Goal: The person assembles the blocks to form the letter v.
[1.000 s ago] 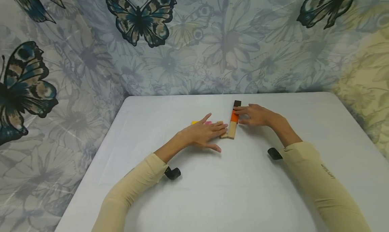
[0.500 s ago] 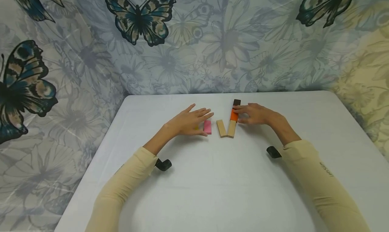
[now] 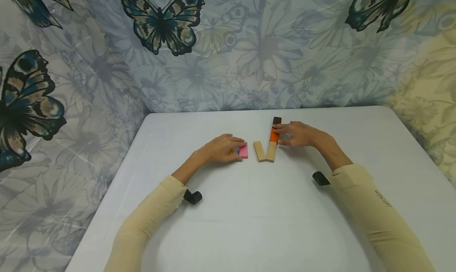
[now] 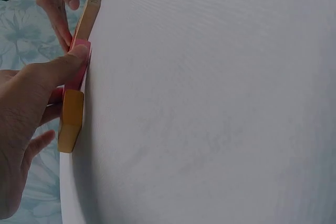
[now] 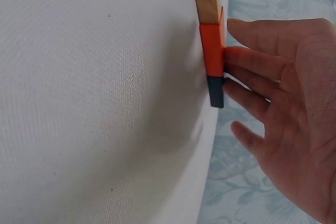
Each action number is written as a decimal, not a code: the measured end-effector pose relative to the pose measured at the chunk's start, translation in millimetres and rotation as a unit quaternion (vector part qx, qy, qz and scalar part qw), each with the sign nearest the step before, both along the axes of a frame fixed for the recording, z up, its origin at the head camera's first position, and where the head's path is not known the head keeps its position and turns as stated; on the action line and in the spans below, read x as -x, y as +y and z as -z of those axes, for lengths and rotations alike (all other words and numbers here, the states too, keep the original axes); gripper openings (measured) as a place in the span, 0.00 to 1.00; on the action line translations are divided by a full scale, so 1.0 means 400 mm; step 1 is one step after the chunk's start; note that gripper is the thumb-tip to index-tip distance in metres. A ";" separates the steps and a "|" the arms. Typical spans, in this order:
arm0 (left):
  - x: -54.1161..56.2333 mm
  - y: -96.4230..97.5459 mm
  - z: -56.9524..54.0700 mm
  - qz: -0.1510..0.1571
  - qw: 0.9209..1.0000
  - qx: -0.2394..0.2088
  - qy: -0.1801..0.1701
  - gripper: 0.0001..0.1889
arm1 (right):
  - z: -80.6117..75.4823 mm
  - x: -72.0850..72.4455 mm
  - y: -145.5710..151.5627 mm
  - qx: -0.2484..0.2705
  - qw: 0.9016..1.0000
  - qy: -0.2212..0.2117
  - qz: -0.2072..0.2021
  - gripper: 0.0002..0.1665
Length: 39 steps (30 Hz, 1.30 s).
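My left hand (image 3: 221, 148) pinches a pink wooden block (image 3: 244, 152), thumb at its near end and fingers at its far end. A yellow block (image 4: 72, 119) lies just left of the pink one, mostly covered by this hand in the head view. My right hand (image 3: 297, 134) rests its nearly straight fingertips on an orange block (image 5: 212, 49). That block sits in a slanted row between a black block (image 3: 277, 120) and a plain wooden block (image 3: 271, 151). A second plain block (image 3: 259, 151) leans the other way, its near end meeting the row's near end in a V.
The blocks lie toward the back of a white-covered table (image 3: 228, 220). Behind it hangs a cloth (image 3: 213, 78) printed with flowers and butterflies. A black wrist camera (image 3: 192, 197) sticks out below the left sleeve, another wrist camera (image 3: 321, 178) beside the right sleeve.
My left hand has drawn back left from the plain blocks, lifted, then come down and taken hold of the pink block. The right hand stays on the orange block.
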State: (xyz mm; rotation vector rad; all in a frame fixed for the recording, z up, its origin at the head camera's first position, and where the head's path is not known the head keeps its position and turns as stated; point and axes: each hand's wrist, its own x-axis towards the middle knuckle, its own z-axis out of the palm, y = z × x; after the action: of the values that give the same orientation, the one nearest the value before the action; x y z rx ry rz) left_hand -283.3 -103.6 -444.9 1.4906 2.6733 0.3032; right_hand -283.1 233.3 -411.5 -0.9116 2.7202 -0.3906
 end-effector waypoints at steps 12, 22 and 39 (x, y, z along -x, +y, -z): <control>0.009 0.006 0.003 -0.015 0.999 -0.041 0.001 0.29 | -0.006 0.000 0.000 -0.010 1.000 0.001 0.002 0.31; 0.037 0.048 -0.028 -0.057 0.996 -0.067 -0.011 0.28 | 0.000 0.003 -0.004 -0.020 1.000 0.001 -0.007 0.33; 0.124 0.125 -0.009 -0.089 0.990 -0.074 -0.075 0.30 | 0.002 0.013 -0.009 -0.025 1.000 0.002 -0.001 0.33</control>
State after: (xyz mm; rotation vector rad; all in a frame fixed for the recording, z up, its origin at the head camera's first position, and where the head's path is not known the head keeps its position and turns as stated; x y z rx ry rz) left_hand -333.0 -53.7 -441.3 1.2087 2.7158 0.6101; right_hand -288.3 229.5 -412.2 -0.9027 2.7195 -0.3205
